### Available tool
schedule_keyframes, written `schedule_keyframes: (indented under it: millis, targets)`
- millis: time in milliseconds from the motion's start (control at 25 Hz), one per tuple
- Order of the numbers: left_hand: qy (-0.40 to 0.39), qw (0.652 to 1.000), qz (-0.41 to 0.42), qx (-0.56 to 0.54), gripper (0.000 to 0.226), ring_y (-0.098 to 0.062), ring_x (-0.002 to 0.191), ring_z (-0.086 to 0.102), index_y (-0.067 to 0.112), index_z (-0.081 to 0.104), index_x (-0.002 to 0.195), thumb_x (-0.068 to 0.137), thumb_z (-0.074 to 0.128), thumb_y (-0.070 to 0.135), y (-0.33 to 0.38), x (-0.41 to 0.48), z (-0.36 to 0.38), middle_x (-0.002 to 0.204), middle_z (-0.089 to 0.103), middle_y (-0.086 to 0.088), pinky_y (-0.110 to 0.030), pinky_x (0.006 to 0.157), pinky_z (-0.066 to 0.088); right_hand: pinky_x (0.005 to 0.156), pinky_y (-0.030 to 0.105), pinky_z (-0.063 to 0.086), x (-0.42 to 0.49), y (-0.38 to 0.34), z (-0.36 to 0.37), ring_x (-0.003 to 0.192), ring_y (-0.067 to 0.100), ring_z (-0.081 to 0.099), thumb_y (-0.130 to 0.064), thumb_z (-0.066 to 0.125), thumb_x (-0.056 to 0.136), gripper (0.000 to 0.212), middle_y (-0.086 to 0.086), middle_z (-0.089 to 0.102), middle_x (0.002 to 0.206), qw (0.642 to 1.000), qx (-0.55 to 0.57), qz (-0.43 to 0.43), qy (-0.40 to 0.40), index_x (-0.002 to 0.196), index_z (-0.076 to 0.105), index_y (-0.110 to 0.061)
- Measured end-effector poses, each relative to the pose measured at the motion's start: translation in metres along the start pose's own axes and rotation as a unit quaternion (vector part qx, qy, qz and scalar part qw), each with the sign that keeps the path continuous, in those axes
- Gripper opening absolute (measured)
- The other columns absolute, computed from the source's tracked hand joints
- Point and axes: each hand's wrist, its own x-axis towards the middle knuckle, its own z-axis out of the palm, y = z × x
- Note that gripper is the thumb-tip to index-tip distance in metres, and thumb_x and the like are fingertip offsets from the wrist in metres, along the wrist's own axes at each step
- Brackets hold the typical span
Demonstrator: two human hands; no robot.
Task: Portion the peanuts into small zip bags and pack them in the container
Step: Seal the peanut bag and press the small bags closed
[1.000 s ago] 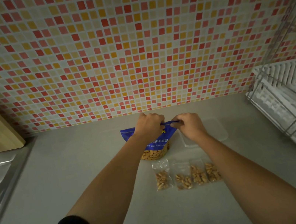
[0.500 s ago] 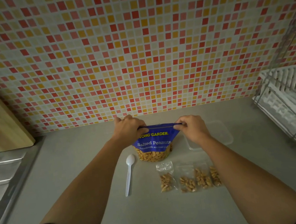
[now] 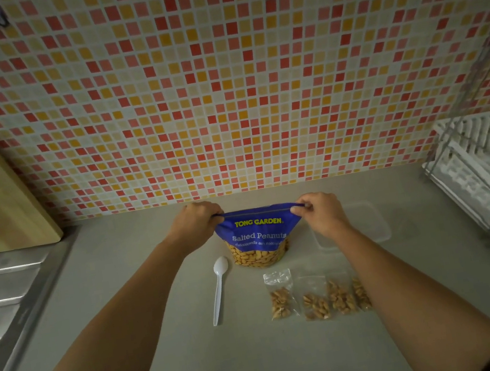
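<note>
Peanut pouch (image 3: 260,237), four zip bags (image 3: 315,301) of peanuts

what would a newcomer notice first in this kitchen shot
First, the red, orange and yellow mosaic wall filling the upper half of the view. Next, the blue peanut bag standing mid-counter, its top edge pinched at either end by the left hand and right hand. In front of it lies a row of small zip bags holding peanuts, with a white spoon to their left.
</note>
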Motion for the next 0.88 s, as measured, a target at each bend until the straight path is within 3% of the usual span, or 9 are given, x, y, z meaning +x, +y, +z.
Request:
schedule_keyframes:
  millis: [80, 160, 280, 320, 440, 480, 600, 720, 880]
  targets:
    - [0.038, 0.995, -0.061, -0.073, 0.022, -0.020, 0.094, 0.058, 0.008, 0.063, 0.107, 0.092, 0.053, 0.022, 0.003, -0.001, 0.003, 0.105, 0.068, -0.009, -0.024, 0.072, 0.041, 0.071, 0.022, 0.037, -0.001, -0.003, 0.003, 0.090, 0.021, 0.061, -0.025, 0.059, 0.090, 0.025, 0.012, 0.069, 0.103, 1.000, 0.009, 0.020, 0.000, 0.105, 0.065, -0.007]
    - [0.070, 0.963, -0.137, -0.222, 0.032, -0.018, 0.095, 0.056, 0.011, 0.056, 0.115, 0.089, 0.058, 0.030, 0.008, -0.009, 0.012, 0.106, 0.062, -0.004, -0.022, 0.068, 0.043, 0.074, 0.023, 0.039, -0.005, -0.005, 0.005, 0.103, 0.023, 0.061, -0.025, 0.056, 0.092, 0.035, 0.012, 0.065, 0.113, 0.996, 0.066, 0.047, -0.022, 0.122, 0.055, -0.008]
    - [0.057, 0.844, -0.236, -0.478, 0.069, -0.020, 0.104, 0.054, 0.021, 0.027, 0.138, 0.083, 0.065, 0.038, 0.022, -0.026, 0.042, 0.115, 0.045, 0.002, -0.028, 0.075, 0.052, 0.089, 0.031, 0.045, -0.021, -0.007, 0.018, 0.112, 0.016, 0.053, -0.035, 0.062, 0.086, 0.077, -0.002, 0.053, 0.122, 0.971, 0.199, 0.096, -0.090, 0.145, 0.016, -0.016]
    - [0.038, 0.823, -0.252, -0.508, 0.076, -0.023, 0.104, 0.056, 0.024, 0.021, 0.140, 0.082, 0.068, 0.036, 0.027, -0.030, 0.057, 0.114, 0.043, 0.003, -0.034, 0.077, 0.053, 0.094, 0.035, 0.046, -0.026, -0.006, 0.027, 0.111, 0.015, 0.052, -0.036, 0.065, 0.084, 0.077, -0.005, 0.052, 0.121, 0.965, 0.217, 0.101, -0.104, 0.142, 0.016, -0.019]
    - [0.040, 0.804, -0.286, -0.519, 0.077, -0.031, 0.103, 0.062, 0.026, 0.022, 0.138, 0.079, 0.071, 0.036, 0.036, -0.026, 0.097, 0.121, 0.051, -0.003, -0.045, 0.082, 0.056, 0.092, 0.041, 0.049, -0.031, -0.005, 0.053, 0.105, 0.016, 0.054, -0.025, 0.063, 0.087, 0.030, -0.007, 0.051, 0.111, 0.938, 0.307, 0.119, -0.107, 0.103, 0.039, -0.029]
    - [0.054, 0.799, -0.291, -0.524, 0.075, -0.030, 0.105, 0.061, 0.026, 0.025, 0.135, 0.078, 0.072, 0.038, 0.034, -0.019, 0.105, 0.123, 0.055, -0.007, -0.048, 0.086, 0.055, 0.089, 0.040, 0.050, -0.026, -0.004, 0.059, 0.104, 0.016, 0.056, -0.022, 0.062, 0.087, 0.023, -0.009, 0.054, 0.107, 0.933, 0.327, 0.116, -0.096, 0.095, 0.042, -0.029]
    - [0.061, 0.785, -0.301, -0.538, 0.074, -0.028, 0.109, 0.059, 0.026, 0.031, 0.129, 0.070, 0.072, 0.044, 0.021, 0.008, 0.111, 0.117, 0.058, -0.004, -0.053, 0.089, 0.053, 0.083, 0.036, 0.052, -0.002, -0.001, 0.068, 0.096, 0.015, 0.061, -0.021, 0.061, 0.088, 0.022, -0.010, 0.058, 0.098, 0.919, 0.365, 0.124, -0.081, 0.095, 0.043, -0.031]
    - [0.061, 0.785, -0.303, -0.537, 0.074, -0.028, 0.107, 0.060, 0.026, 0.032, 0.127, 0.068, 0.073, 0.046, 0.007, 0.042, 0.108, 0.119, 0.059, -0.007, -0.052, 0.088, 0.053, 0.078, 0.037, 0.054, 0.033, 0.002, 0.076, 0.095, 0.020, 0.064, -0.028, 0.061, 0.088, 0.022, -0.001, 0.062, 0.103, 0.926, 0.339, 0.137, -0.092, 0.103, 0.046, -0.028]
    - [0.055, 0.776, -0.300, -0.552, 0.064, -0.027, 0.099, 0.061, 0.021, 0.029, 0.130, 0.081, 0.069, 0.032, -0.008, 0.086, 0.103, 0.116, 0.055, -0.007, -0.040, 0.079, 0.056, 0.092, 0.045, 0.051, 0.084, 0.006, 0.087, 0.102, 0.024, 0.064, -0.040, 0.062, 0.085, 0.030, 0.002, 0.063, 0.115, 0.933, 0.313, 0.150, -0.096, 0.108, 0.045, -0.033]
